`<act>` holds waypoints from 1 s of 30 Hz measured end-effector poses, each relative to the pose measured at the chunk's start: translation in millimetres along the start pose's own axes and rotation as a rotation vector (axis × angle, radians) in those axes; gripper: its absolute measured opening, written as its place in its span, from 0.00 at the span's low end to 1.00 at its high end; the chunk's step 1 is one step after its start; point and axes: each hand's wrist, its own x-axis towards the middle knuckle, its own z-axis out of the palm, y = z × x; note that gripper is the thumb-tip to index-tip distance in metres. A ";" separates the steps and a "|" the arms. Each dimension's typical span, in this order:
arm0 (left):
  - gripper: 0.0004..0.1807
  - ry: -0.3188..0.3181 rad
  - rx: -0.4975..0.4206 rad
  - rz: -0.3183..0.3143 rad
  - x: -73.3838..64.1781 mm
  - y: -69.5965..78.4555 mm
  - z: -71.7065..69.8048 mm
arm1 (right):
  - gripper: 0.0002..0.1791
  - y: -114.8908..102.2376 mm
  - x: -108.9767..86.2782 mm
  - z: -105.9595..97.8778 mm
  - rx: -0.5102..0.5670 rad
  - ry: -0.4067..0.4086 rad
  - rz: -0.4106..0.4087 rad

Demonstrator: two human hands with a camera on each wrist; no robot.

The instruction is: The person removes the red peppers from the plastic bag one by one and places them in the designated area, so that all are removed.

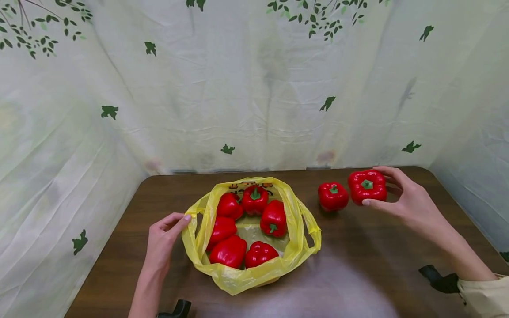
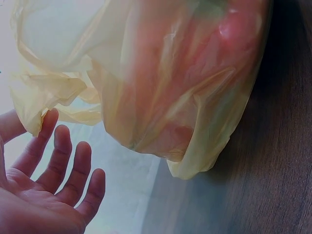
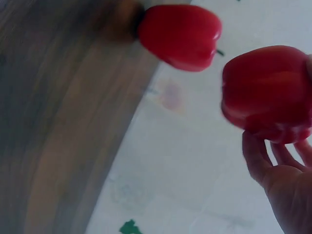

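The right hand [image 1: 409, 198] had its thumb and fingers curved around one side of a red pepper [image 1: 367, 187], which looked lifted near the far right of the surface [image 1: 342, 269], though how high could not be told. The left hand [image 1: 163, 238] pinched the left handle [image 1: 191, 232] of the yellow bag [image 1: 238, 280] between thumb and forefinger, its other fingers spread loosely and holding nothing. The likeliest mishap seemed a slip: the pepper's skin was glossy and its body bulky for a one-sided hold, so a loose thumb could have let it drop or roll. The thin plastic could also have folded inward or tipped if the pinch pulled hard, since the right handle [image 1: 316, 234] was held by nobody and might have snagged anything passing over that rim. Six peppers [image 1: 228, 251] lay inside, mostly around the bag's walls, with a gap in the middle; a pepper let go from high up might have knocked against them. Just beside the held one sat a loose pepper [image 1: 333, 197], standing between it and the bag, so a low sideways path would have bumped it. A leaf-printed cloth [image 1: 254, 110] hung behind, and a pale sleeve [image 1: 483, 293] and black strap [image 1: 441, 281] showed by the right wrist.
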 end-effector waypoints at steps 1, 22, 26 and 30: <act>0.18 0.002 -0.002 0.001 -0.1 -0.3 -0.1 | 0.41 2.9 0.6 -0.9 -0.004 -0.003 0.012; 0.19 0.004 0.005 0.005 0.3 -2.4 -0.2 | 0.40 69.6 7.9 16.9 0.057 -0.143 0.135; 0.19 0.009 0.005 0.001 0.2 -2.9 0.0 | 0.41 78.2 10.1 20.7 0.063 -0.170 0.148; 0.19 0.006 -0.004 0.002 0.0 -2.9 0.1 | 0.42 84.9 12.1 24.6 0.069 -0.193 0.151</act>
